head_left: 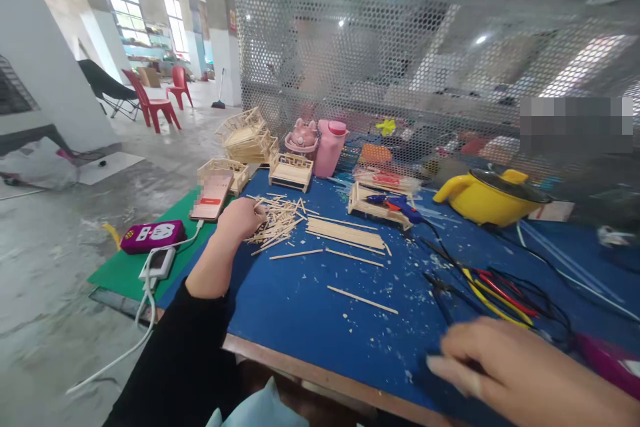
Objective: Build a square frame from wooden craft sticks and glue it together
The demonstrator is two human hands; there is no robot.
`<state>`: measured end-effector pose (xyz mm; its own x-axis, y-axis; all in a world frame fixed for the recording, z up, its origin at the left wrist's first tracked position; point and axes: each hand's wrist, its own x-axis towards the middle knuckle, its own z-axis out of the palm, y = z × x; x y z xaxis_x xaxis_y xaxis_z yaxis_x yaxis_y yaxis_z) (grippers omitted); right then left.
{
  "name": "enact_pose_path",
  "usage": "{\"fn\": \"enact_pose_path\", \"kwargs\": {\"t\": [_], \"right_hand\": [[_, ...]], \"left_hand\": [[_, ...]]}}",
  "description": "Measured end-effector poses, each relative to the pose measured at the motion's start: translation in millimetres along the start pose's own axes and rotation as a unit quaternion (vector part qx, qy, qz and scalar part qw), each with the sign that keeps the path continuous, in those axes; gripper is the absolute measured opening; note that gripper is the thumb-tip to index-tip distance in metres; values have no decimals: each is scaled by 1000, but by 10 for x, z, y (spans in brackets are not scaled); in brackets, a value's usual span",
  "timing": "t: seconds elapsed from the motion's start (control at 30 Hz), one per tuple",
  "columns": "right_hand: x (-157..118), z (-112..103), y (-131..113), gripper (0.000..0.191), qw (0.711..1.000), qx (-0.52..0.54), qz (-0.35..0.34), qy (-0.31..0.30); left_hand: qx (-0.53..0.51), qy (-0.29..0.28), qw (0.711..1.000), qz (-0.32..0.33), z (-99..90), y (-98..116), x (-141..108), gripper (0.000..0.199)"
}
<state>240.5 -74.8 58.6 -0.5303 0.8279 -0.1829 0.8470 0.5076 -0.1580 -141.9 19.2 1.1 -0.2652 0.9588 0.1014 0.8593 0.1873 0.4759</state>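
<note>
My left hand [239,219] reaches into a pile of short wooden sticks [280,221], its fingers curled down at the pile's left side; whatever they grip is hidden. My right hand [493,363] is blurred by motion over the front right of the table, near dark-handled pliers [440,290], and I see nothing held in it. Beside the pile lies a row of long thin sticks [345,233]. A single stick [363,299] rests nearer me. Behind the row, a blue glue gun [395,203] lies across a small wooden bed frame [370,207].
Small wooden models [245,137] are stacked at the back left, near a pink bottle [330,150]. A phone [213,195] and purple case [153,237] sit on a green mat [117,270]. A yellow pot [490,197], tangled cables [515,297] and a mesh screen [400,67] bound the right and back.
</note>
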Motion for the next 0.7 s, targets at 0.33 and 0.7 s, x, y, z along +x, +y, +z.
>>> {"fn": "enact_pose_path", "kwargs": {"t": [0.33,0.7], "right_hand": [[1680,111,-662,20,974,63,-218,20],[2324,438,-883,12,967,-37,-241,70]], "left_hand": [[74,-121,990,0,-122,77,-104,23],[-94,245,965,19,-37,131,-5,29]]}}
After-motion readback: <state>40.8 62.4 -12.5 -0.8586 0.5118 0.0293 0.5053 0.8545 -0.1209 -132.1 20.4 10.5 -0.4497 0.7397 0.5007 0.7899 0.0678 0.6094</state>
